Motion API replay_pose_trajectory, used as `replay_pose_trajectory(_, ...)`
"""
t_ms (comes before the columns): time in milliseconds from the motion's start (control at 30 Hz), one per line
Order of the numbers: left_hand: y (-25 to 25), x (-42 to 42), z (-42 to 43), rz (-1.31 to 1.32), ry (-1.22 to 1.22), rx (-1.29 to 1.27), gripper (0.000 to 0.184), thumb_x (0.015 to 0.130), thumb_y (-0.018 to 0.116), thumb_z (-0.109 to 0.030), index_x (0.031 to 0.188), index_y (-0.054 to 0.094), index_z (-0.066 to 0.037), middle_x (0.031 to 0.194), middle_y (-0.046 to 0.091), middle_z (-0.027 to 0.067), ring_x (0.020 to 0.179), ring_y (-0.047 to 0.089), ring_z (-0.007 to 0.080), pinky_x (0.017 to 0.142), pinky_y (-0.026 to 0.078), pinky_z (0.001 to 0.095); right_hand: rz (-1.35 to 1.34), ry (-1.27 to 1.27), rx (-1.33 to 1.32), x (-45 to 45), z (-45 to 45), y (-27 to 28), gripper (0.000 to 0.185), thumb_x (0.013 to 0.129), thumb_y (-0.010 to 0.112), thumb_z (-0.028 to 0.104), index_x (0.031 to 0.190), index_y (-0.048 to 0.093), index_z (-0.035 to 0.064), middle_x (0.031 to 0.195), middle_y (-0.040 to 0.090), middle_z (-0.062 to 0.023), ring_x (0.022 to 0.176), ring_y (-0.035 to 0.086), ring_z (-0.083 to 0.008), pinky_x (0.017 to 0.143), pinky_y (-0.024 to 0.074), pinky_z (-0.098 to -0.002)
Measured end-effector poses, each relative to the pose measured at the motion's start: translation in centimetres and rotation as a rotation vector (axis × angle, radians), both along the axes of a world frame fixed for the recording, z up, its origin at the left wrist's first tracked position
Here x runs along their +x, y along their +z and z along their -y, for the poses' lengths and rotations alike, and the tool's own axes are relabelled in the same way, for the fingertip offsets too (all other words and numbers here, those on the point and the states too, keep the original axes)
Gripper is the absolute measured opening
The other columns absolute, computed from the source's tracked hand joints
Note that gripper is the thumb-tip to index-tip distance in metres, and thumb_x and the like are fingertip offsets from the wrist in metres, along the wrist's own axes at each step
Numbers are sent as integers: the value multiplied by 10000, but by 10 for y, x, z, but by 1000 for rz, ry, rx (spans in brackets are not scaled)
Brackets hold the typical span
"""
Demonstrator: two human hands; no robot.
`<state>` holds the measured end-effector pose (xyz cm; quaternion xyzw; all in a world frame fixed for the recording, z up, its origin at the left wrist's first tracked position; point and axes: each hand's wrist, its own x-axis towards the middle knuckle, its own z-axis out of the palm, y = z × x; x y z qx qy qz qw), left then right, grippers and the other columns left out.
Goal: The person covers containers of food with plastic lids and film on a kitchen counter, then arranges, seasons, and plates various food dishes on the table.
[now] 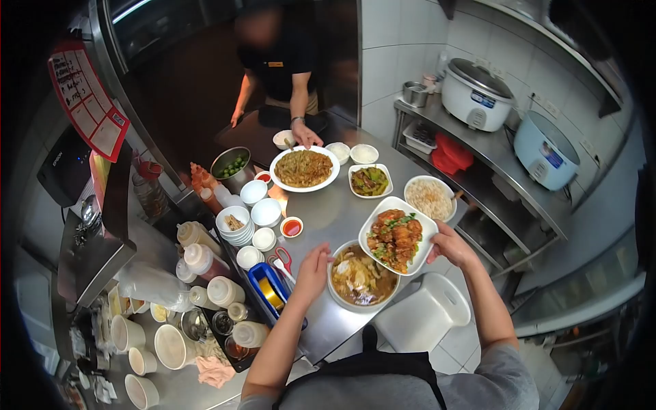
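My right hand (pixel 451 244) grips the edge of a square white dish (pixel 432 227) of browned, fried-looking pieces with green garnish (pixel 395 239). The dish is raised and tilted, partly over a large bowl of soup (pixel 362 280) with pale and yellow bits. On the left side of that bowl, my left hand (pixel 313 272) has its fingers stretched out at the rim; whether they touch it I cannot tell. Just behind the dish stands a bowl of fried rice (pixel 429 197). A dish of green vegetables (pixel 370 181) lies farther back.
Across the steel counter (pixel 316 222), a co-worker's hand (pixel 306 134) holds an oval plate of brown food (pixel 304 169). White bowls (pixel 254 213), red-handled scissors (pixel 281 260) and a blue tape dispenser (pixel 268 290) line the left. A white stool (pixel 427 311) stands right; rice cookers (pixel 477 92) sit on a shelf.
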<state>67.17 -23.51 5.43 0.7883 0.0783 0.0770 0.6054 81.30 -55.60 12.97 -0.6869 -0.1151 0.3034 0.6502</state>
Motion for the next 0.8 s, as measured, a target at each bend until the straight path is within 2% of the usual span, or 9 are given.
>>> replay_pose_trajectory(167,-1,80,-15,-146,177,-229,427,995,339,-311,1294,425,-18,1182,537,91,1055,562,178,878,441,299,85,335,-127,111,-63,-14,451,818,380,36,1266,351,-9,779,594,-130,497,588,-174,483,518,-287)
replay_pose_trajectory(200,-8,90,-19,-162,183,-262,446,994,325,-339,1279,442,-16,1182,552,84,1041,570,167,855,466,297,83,410,-193,135,-80,-24,487,822,397,41,1303,325,12,847,593,-132,520,587,-180,506,509,-294)
replay_pose_trajectory(300,-29,109,-35,-245,109,-282,458,989,327,-356,1247,468,-5,1030,609,61,870,609,134,704,499,277,141,623,-266,180,-130,-48,488,799,390,37,1283,325,15,841,588,-137,515,586,-185,500,515,-303)
replay_pose_trajectory(333,-21,111,-31,-310,154,-380,393,987,353,-308,1176,506,1,949,618,41,799,606,111,647,521,267,137,669,-298,186,-146,-53,488,792,398,41,1275,329,14,840,589,-141,517,589,-187,499,519,-310)
replay_pose_trajectory(433,-62,119,-46,-361,140,-157,304,978,391,-225,1106,527,15,907,624,58,752,618,126,626,546,267,102,741,-359,195,-179,-81,477,785,405,44,1257,339,18,822,602,-154,531,613,-197,494,530,-327)
replay_pose_trajectory(500,-75,119,-46,-361,214,-222,230,960,411,-131,1063,538,32,890,626,89,722,628,151,599,562,271,50,746,-365,195,-189,-99,453,816,403,49,1264,345,8,844,613,-165,524,619,-193,502,532,-329)
replay_pose_trajectory(600,-100,116,-46,-331,287,-270,223,957,402,-101,1032,547,50,897,625,105,720,634,171,601,570,281,50,716,-450,193,-184,-108,454,836,414,51,1285,360,6,900,616,-218,667,651,-284,631,539,-390)
replay_pose_trajectory(700,-99,113,-35,-335,335,-210,224,952,417,-107,1033,548,56,896,623,110,725,635,174,599,570,278,870,69,-475,202,-155,-144,458,836,446,69,1275,370,-40,990,596,-276,899,612,-390,804,490,-433)
replay_pose_trajectory(800,-93,113,-19,-318,395,-379,214,943,435,-105,1029,549,55,873,624,102,708,636,177,601,567,271,881,-295,-712,209,-145,-160,430,817,452,61,1210,399,-105,1085,552,-315,1061,518,-439,913,424,-433)
